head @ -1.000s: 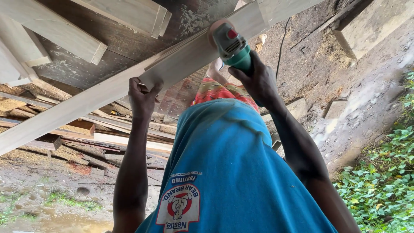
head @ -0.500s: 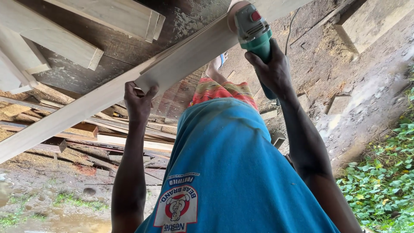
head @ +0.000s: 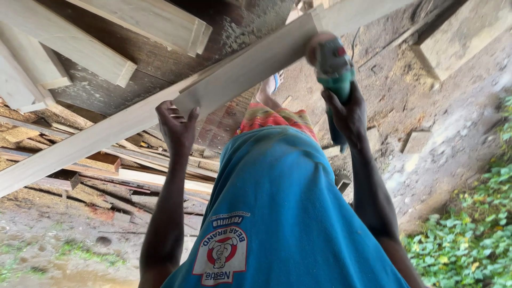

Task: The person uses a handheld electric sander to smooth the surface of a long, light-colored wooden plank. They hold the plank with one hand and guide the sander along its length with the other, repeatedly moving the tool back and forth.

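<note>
The right hand [head: 349,114], wrapped round the green sander [head: 333,64], has pushed it further up the plank [head: 234,80]; the left hand [head: 176,125] still clamps the plank's edge below it.

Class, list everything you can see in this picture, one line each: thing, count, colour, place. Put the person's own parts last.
Long plank: one, pale wood, running from lower left to upper right.
Power tool: one, teal and grey with a red patch, pressed on the plank at upper right.
Stacked boards: several, pale, upper left.
Scrap timber pile: many pieces, brown and tan, on the ground at left.
Leafy plants: a patch, green, lower right.
Blue shirt: one, with a round red and white print, bottom centre.
Left hand: gripping the plank's near edge.
Right hand: wrapped around the power tool's body.
</note>
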